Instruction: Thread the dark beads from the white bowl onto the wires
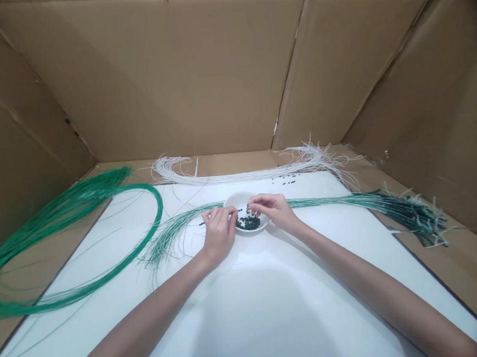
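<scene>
On the counter, both forearms run off the bottom edge. At the bowl's 9 o'clock rim, the left hand has thumb and forefinger tips pressed together; what they pinch is too fine to make out. The right hand, at 3 o'clock, pinches what looks like a tiny dark bead over the bowl. Dark beads lie inside. A green bunch stretches toward 9 and 3 o'clock, its middle hidden by bowl and hands. The green coil at 9 o'clock is cut off. White strands lie at 12, before cardboard.
</scene>
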